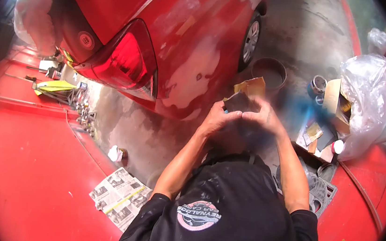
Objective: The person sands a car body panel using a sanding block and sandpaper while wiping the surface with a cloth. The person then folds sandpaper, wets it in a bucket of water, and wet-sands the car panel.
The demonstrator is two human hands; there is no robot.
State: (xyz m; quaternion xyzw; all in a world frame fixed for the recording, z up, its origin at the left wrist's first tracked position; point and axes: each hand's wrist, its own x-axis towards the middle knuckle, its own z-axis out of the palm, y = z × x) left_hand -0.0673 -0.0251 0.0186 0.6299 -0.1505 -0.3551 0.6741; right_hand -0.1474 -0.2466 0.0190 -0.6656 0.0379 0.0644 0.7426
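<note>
**Sandpaper sheet point(238, 102) held two-handed beside red car point(168, 38)**

Left hand point(218, 117) and right hand point(266, 117): fingers closed on opposite sides of the dark, tan-backed sheet, thumbs meeting. Sheet located just beside the car's rear quarter panel, which shows a pale patch point(189, 73). Bucket point(282, 82) near the car's rear wheel point(251, 39); newspaper point(119, 198) well apart from the car.

From my remote feed I see a grey, stained concrete floor point(121, 127). Toward its far edge a wheel point(252, 39) of the red car point(186, 70) stands on it, a dark round tub point(284, 77) just beside. I find an open can point(315, 91) nearer the right edge, small items point(85, 111) clustered along the left, and a white crumpled wad point(114, 153) near that side
</note>
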